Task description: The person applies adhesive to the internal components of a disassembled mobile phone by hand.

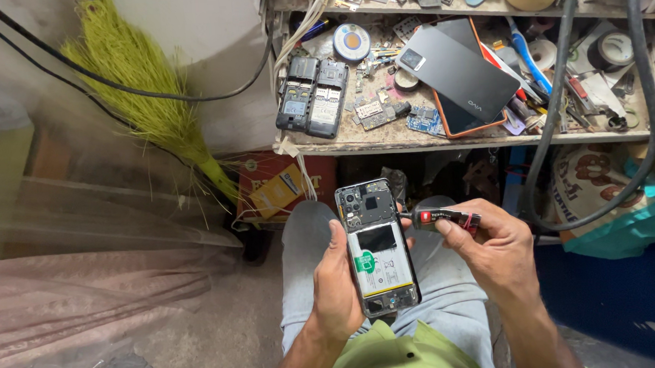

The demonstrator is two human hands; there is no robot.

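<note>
A person seated below a cluttered shelf (385, 141) grips an opened smartphone (377, 248) in the left hand (335, 282), fingers wrapped around its left edge, the exposed battery and circuit board facing up over the lap. The right hand (490, 248) pinches a small red-and-black screwdriver (442, 217), its tip touching the phone's upper right edge. On the shelf above the phone lie two stripped keypad handsets (312, 95), a dark phone back cover (458, 68) and loose circuit boards. A green broom (140, 89) leans left of the shelf.
</note>
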